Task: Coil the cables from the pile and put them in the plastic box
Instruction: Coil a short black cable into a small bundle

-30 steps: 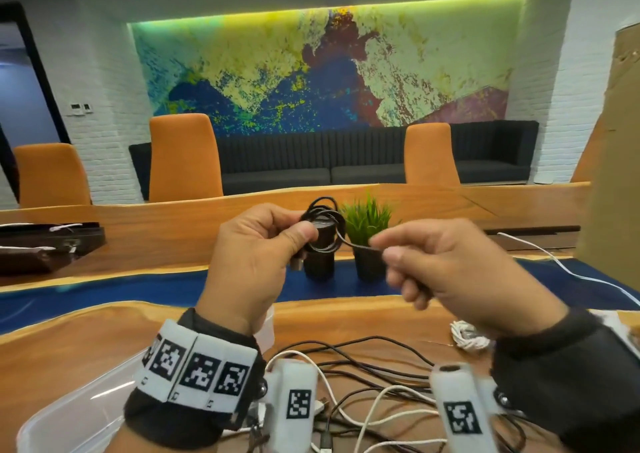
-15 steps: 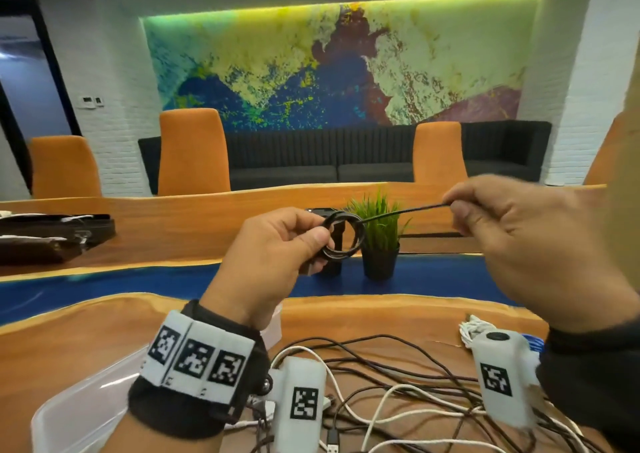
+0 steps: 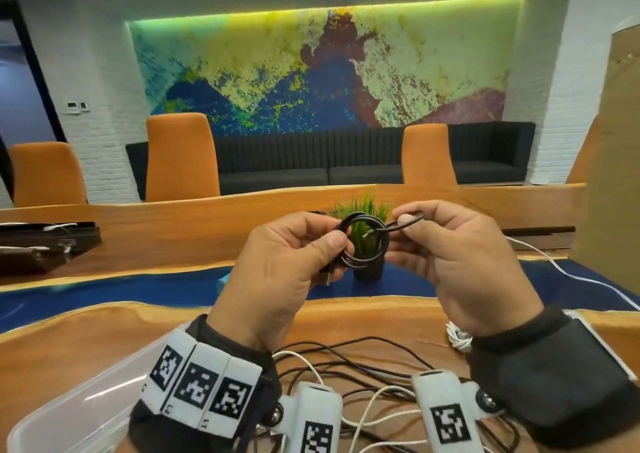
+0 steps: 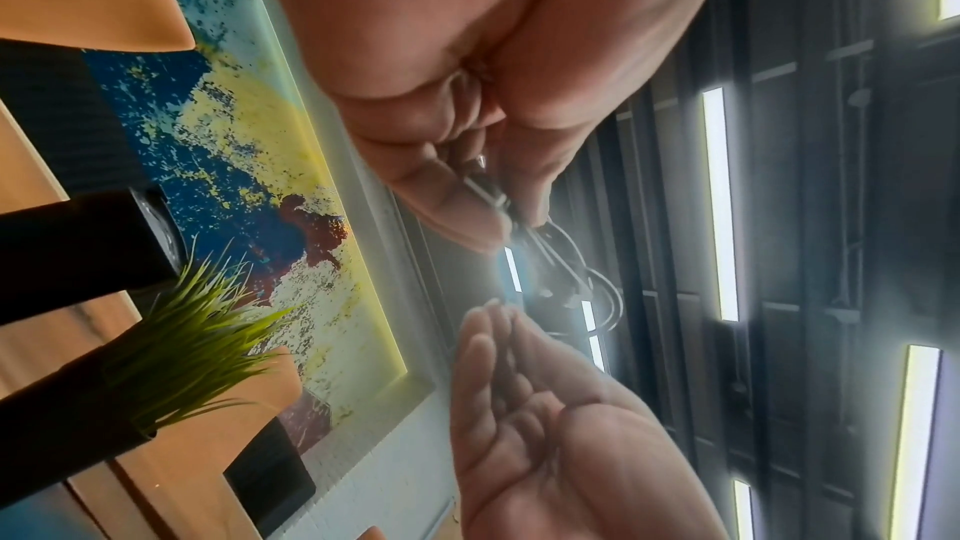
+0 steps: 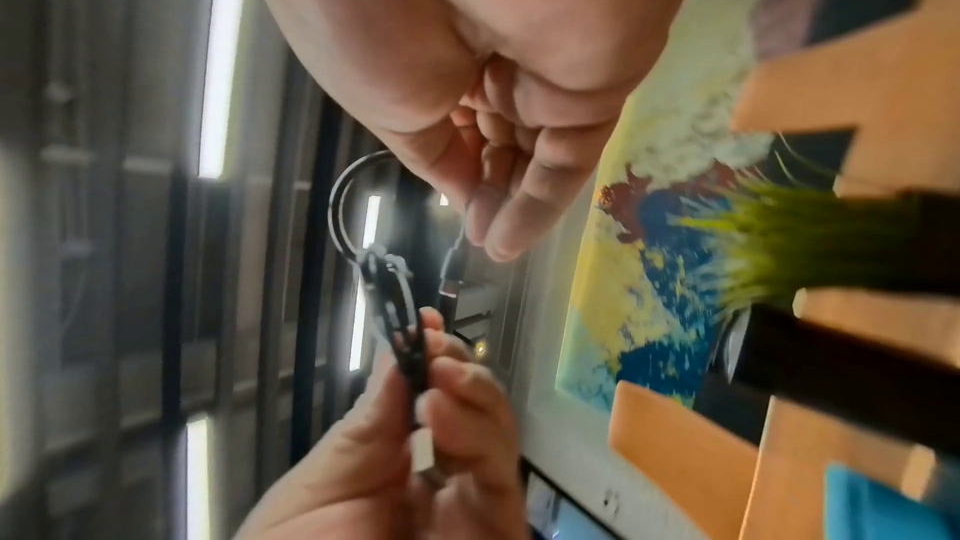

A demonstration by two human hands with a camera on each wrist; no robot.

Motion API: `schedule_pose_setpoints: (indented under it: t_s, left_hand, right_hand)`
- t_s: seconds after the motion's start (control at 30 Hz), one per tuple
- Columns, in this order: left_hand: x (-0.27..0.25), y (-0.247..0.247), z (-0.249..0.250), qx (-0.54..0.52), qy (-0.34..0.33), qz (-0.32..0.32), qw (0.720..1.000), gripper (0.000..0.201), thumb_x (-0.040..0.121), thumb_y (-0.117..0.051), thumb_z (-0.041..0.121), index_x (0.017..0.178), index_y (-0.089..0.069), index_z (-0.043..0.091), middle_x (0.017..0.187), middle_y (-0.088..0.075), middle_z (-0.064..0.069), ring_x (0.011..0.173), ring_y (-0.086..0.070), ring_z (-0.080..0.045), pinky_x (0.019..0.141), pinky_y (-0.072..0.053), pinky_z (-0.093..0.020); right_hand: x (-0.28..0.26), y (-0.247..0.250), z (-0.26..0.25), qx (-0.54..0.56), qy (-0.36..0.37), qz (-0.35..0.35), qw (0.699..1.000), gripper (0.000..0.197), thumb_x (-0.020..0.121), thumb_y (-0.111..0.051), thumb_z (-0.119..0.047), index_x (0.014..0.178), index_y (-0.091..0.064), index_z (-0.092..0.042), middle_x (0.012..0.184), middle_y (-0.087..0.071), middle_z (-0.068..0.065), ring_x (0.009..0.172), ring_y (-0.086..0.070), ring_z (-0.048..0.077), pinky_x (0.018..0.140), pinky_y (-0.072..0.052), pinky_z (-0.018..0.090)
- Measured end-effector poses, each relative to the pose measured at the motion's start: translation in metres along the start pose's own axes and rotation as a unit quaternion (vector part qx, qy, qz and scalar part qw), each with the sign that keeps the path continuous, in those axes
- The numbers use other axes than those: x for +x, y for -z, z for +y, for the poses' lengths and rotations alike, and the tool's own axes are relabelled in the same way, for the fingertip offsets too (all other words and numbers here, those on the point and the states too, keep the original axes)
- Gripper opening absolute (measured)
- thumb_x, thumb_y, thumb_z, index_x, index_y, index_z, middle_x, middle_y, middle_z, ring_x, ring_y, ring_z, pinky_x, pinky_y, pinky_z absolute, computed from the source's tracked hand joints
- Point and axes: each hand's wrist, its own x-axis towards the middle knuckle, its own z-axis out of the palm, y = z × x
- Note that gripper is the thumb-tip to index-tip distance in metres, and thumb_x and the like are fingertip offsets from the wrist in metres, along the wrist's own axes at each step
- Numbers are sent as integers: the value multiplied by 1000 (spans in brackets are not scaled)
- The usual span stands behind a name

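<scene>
A thin black cable (image 3: 367, 241) is wound into a small coil held up at chest height. My left hand (image 3: 277, 272) pinches the coil's left side between thumb and fingers, with a plug end poking out below. My right hand (image 3: 453, 258) pinches the cable's loose end (image 3: 408, 218), a small loop passing over the coil's top right. The right wrist view shows the coil (image 5: 395, 302) edge-on and a connector tip (image 5: 452, 274) hanging by my fingers (image 5: 509, 220). The cable pile (image 3: 363, 376), black and white, lies on the table below. The plastic box (image 3: 69, 414) sits at the lower left.
A small potted plant (image 3: 367, 262) stands behind the coil on the wooden table (image 3: 104, 341). A coiled white cable (image 3: 457, 335) lies by my right wrist. A white cord (image 3: 568, 272) runs off to the right. A cardboard panel (image 3: 609, 175) rises at the right edge.
My right hand had pulled the loose end out to the right; it has now come back to the coil, laying the end over its top. The left hand kept its grip.
</scene>
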Motion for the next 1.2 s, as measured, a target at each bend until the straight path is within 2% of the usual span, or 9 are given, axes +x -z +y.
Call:
schedule_pose_setpoints:
  t_s: [0.1,0.27,0.4,0.53,0.63,0.83,0.93,1.07,1.2]
  left_hand:
    - [0,-2,-2,16,-15,9,1000,19,76,-65,21,92,-73,15,84,-75,-9,74,-64,-20,63,-55,-28]
    - [1,-4,-5,102,-94,36,990,16,92,-62,5,96,-72,17,89,-75,-7,79,-69,-18,66,-57,-27]
    - [1,-7,-8,163,-150,72,972,23,93,-61,1,94,-71,22,86,-75,-3,79,-71,-18,70,-61,-35]
    - [1,-8,-14,160,-149,97,971,22,96,-58,5,95,-70,24,86,-75,-1,80,-72,-19,68,-60,-30]
    - [5,-5,-11,7,-62,141,988,17,98,-52,8,96,-67,16,80,-73,0,77,-70,-19,66,-58,-29]
    - [1,-5,-2,-194,60,74,977,21,101,-44,10,99,-65,10,73,-68,-3,65,-66,-13,55,-56,-23]
    - [0,-9,-4,-137,56,4,989,21,97,-48,13,92,-69,12,76,-67,-5,69,-65,-15,58,-55,-24]
    - [0,-8,-7,95,-48,-38,994,16,97,-56,20,95,-72,21,86,-72,-6,81,-66,-17,75,-55,-26]
    - [-5,-11,-6,190,-81,-40,978,14,99,-55,24,98,-69,27,87,-70,2,81,-64,-9,75,-54,-25]
  right_hand:
    - [-3,-6,1,89,-71,-50,992,17,92,-54,-7,101,-68,-3,89,-70,17,74,-67,21,60,-58,27]
    - [-8,-5,13,148,-164,-243,945,26,81,-68,-22,105,-69,-11,89,-56,6,76,-49,16,66,-38,33]
    - [-11,-6,17,190,-199,-342,899,45,75,-79,-24,112,-57,-13,97,-58,13,84,-58,25,71,-47,37]
    - [-14,-16,12,162,-191,-254,934,25,80,-71,-9,103,-64,-13,80,-65,11,64,-64,20,58,-51,28]
    - [-15,-17,9,39,-141,-217,965,36,82,-69,-2,115,-58,-7,78,-69,14,63,-64,21,57,-53,30]
    - [-17,-14,4,-277,-69,-262,922,5,88,-69,-11,89,-71,-15,76,-71,2,66,-66,12,64,-55,25]
    - [-12,-4,0,-384,-11,-184,905,7,90,-68,-22,86,-74,-25,74,-68,-5,66,-61,5,63,-56,22]
    - [-8,-1,0,-432,75,-110,892,11,91,-64,-26,81,-66,-29,79,-63,-8,74,-57,7,68,-51,30]
    - [-10,-6,0,-364,93,-82,923,11,92,-64,-23,82,-68,-26,77,-64,-8,70,-56,4,61,-47,23]
